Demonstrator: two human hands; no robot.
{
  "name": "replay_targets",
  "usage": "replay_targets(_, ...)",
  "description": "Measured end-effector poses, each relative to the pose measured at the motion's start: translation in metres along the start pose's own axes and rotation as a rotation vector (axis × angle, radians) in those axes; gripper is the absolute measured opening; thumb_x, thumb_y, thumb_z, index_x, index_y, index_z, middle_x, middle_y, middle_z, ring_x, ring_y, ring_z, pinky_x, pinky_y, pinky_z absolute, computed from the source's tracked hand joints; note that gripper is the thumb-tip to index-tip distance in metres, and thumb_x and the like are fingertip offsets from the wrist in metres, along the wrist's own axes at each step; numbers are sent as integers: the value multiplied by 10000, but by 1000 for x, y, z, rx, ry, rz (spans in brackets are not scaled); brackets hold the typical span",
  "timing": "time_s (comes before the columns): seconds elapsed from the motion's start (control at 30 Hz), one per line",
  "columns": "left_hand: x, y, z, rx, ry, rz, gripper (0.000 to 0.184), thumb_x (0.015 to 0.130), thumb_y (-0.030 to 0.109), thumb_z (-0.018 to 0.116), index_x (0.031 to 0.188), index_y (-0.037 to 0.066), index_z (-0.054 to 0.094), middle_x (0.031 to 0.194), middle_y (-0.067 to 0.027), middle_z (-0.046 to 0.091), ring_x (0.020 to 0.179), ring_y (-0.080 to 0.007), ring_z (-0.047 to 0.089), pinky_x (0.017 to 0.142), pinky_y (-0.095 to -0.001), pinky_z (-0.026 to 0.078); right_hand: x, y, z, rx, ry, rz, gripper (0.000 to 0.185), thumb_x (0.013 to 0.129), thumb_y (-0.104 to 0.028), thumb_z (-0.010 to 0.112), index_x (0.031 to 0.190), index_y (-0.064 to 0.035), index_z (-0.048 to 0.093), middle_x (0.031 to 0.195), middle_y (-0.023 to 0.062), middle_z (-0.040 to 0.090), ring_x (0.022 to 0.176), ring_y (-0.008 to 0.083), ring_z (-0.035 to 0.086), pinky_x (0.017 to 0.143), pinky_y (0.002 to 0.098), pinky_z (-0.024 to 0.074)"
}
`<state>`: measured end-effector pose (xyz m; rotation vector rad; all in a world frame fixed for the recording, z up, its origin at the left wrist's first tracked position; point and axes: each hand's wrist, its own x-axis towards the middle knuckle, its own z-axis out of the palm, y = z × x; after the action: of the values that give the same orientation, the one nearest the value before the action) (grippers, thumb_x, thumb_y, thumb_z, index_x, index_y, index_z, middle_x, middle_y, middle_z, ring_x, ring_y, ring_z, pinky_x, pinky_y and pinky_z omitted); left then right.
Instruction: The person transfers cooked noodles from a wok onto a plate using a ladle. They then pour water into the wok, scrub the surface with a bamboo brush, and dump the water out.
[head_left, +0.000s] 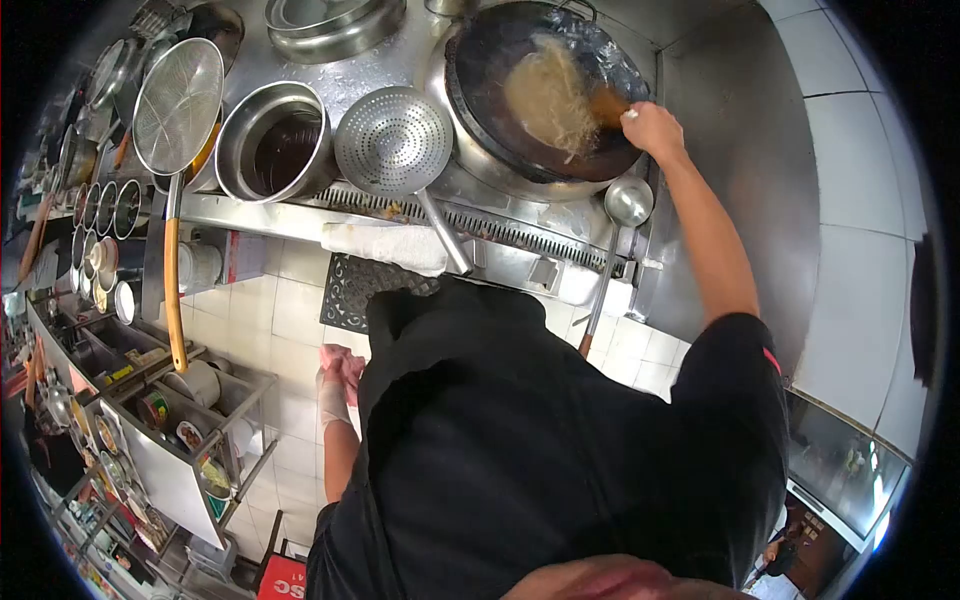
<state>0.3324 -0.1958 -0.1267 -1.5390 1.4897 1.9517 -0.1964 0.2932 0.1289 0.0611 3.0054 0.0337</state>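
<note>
My right hand [652, 128] is closed round the end of a brown tool that looks like a brush [607, 105], inside the dark wok [490, 90] at the upper right. Pale, blurred bristles or strands spread from the tool over brownish liquid. A ladle [629, 202] lies just below the wok, its handle pointing toward me. My left hand [342, 368] hangs low over the floor, beside my dark clothing. Its fingers look curled round something pinkish that I cannot make out, and a pale covering shows at the wrist.
Left of the wok are a perforated skimmer [394, 140], a pot of dark liquid [273, 145] and a long-handled mesh strainer [179, 105]. A folded white towel [385, 246] lies along the stove's front edge. Open drawers [190, 420] stand at the left; a metal wall [745, 150] bounds the right.
</note>
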Motion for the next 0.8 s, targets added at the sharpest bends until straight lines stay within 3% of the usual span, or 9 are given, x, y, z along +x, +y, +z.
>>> replay_targets(0.07, 21, -23, -4, -24, -32, 159, 362, 820, 224, 645, 1101, 0, 605, 964, -108, 659, 859, -240, 653, 734, -343, 546, 6, -9, 4, -43, -48, -20, 384, 818, -295, 544, 1094, -78, 700, 1145, 206, 652, 1080, 372, 619, 948, 454, 483)
replay_targets(0.17, 23, -33, -11, -42, 50, 6, 359, 835, 206, 632, 1119, -10, 591, 974, -94, 651, 865, -231, 644, 761, -329, 538, -23, -41, -14, -170, -105, -107, 355, 820, -294, 550, 1039, -64, 708, 1075, 211, 673, 1036, 410, 627, 923, 460, 499)
replay_targets(0.23, 78, -101, -37, 32, -105, 509, 346, 866, 199, 613, 1135, -17, 578, 1002, -99, 644, 872, -236, 644, 757, -330, 544, -5, -21, -3, -135, -80, -49, 344, 818, -295, 564, 1034, -72, 712, 1083, 209, 671, 1039, 403, 629, 922, 451, 502)
replay_targets(0.33, 58, -82, -21, 45, 16, 89, 334, 873, 235, 607, 1107, -2, 586, 992, -92, 645, 885, -229, 639, 768, -338, 530, 25, -2, -6, -49, 11, 40, 366, 817, -285, 553, 1058, -55, 704, 1092, 224, 665, 1052, 395, 627, 925, 467, 496)
replay_targets(0.43, 46, -68, -15, -47, 17, 54, 327, 879, 270, 600, 1079, 12, 594, 982, -85, 646, 897, -223, 634, 778, -346, 515, -4, -32, -10, -260, -143, -94, 362, 813, -284, 554, 1049, -56, 705, 1095, 214, 668, 1056, 376, 631, 923, 475, 494)
replay_targets(0.47, 44, -65, -14, -83, 12, 59, 326, 881, 282, 598, 1070, 17, 596, 979, -83, 646, 901, -221, 632, 782, -349, 510, -22, -40, -15, -234, -127, -154, 332, 816, -195, 535, 1034, -9, 703, 1100, 212, 670, 1057, 361, 643, 899, 444, 516)
replay_targets(0.57, 44, -61, -13, -50, 20, 28, 326, 887, 317, 592, 1042, 31, 604, 969, -76, 647, 914, -214, 627, 792, -357, 496, 20, -10, -5, -105, 25, 30, 343, 817, -277, 543, 1021, -56, 709, 1085, 220, 669, 1024, 381, 643, 891, 476, 511)
replay_targets(0.63, 42, -59, -11, -28, 39, -8, 329, 891, 340, 588, 1024, 40, 609, 962, -71, 648, 922, -210, 624, 799, -362, 486, 37, -3, 15, -43, 111, -35, 341, 830, -290, 541, 1021, -62, 708, 1064, 225, 672, 1004, 388, 647, 881, 474, 516)
replay_targets(0.8, 1, -25, 0, -540, -9, -53, 346, 901, 399, 578, 977, 64, 622, 945, -60, 649, 943, -199, 615, 816, -376, 462, -13, -34, 15, -134, -65, -110, 336, 849, -299, 539, 1044, -82, 704, 1062, 213, 676, 1016, 400, 639, 925, 485, 489)
